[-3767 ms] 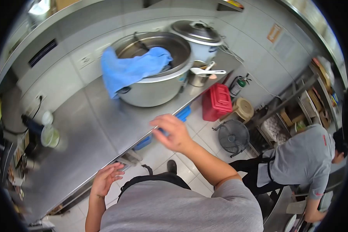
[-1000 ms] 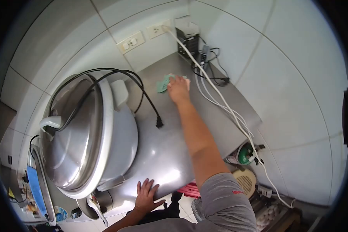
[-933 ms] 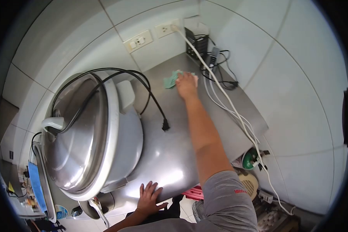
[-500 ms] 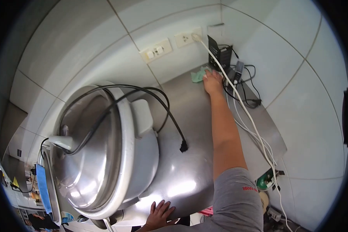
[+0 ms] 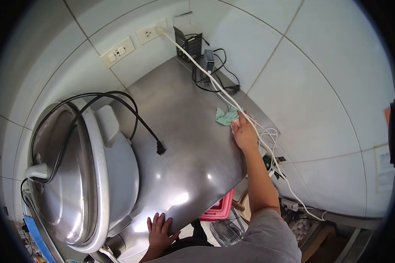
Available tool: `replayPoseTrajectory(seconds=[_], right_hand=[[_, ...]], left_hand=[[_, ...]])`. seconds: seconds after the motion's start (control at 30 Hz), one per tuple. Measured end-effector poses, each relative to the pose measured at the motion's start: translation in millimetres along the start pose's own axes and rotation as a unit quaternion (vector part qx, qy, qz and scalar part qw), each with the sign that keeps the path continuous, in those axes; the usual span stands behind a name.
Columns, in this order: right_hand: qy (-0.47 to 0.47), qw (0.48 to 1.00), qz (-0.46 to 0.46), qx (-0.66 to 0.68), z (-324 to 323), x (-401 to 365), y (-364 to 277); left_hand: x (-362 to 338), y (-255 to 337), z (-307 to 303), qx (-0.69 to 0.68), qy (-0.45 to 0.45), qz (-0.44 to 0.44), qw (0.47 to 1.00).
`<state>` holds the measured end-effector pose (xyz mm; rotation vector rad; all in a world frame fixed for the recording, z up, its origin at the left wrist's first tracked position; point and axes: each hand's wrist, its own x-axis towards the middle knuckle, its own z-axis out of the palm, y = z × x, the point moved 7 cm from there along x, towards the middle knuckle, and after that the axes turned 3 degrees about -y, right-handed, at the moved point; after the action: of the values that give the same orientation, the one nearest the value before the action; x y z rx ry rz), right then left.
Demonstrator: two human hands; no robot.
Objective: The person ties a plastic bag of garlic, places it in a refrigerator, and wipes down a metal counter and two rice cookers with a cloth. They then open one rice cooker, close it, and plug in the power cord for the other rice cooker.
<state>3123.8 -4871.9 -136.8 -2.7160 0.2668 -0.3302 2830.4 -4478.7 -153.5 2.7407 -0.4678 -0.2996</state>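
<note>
My right hand [image 5: 245, 130] presses a crumpled green cloth [image 5: 227, 116] onto the steel tabletop [image 5: 180, 118], close to its right edge and beside a white cable [image 5: 228, 95]. Its fingers are bent over the cloth. My left hand [image 5: 160, 231] rests with spread fingers at the table's front edge, holding nothing. Left of both hands is a large cooker [image 5: 118, 171] with a steel lid [image 5: 70, 184]; its black cord ends in a plug [image 5: 161, 148] over the tabletop.
Against the back wall stand a black mesh holder [image 5: 188, 47] and a dark adapter [image 5: 208, 61] with tangled cables. Wall sockets [image 5: 117, 51] are above the table. Below its edge are a pink basket [image 5: 219, 208] and a wire fan guard [image 5: 227, 232].
My right hand has moved with the cloth from the back corner toward the right edge of the table. The view has shifted to the right. My left hand still rests at the front edge.
</note>
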Motion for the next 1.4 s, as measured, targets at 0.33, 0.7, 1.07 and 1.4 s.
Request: replayPoseTrajectory(seconds=[0.33,0.7,1.07,1.4], right_hand=[[0.11,0.973,0.158,-0.13,-23.2,-16.1,37.7],[0.272,0.915,0.247,-0.168,-51.0,-46.4,66.9],[0.292,0.936,0.183,0.075,-45.4,-165.7,47.6],[-0.033,0.971,0.015,0.236,-113.8,-315.8,-76.5]], left_hand=[[-0.3,7.0,-6.7,-0.015,0.031,0.004,0.999],[-0.7,12.6,-12.6,0.009,0.036,0.012,0.999],[-7.0,18.2,-13.4,0.011,0.06,0.025,0.998],[-17.8,24.3,-13.9,-0.009,0.093,0.045,0.995]])
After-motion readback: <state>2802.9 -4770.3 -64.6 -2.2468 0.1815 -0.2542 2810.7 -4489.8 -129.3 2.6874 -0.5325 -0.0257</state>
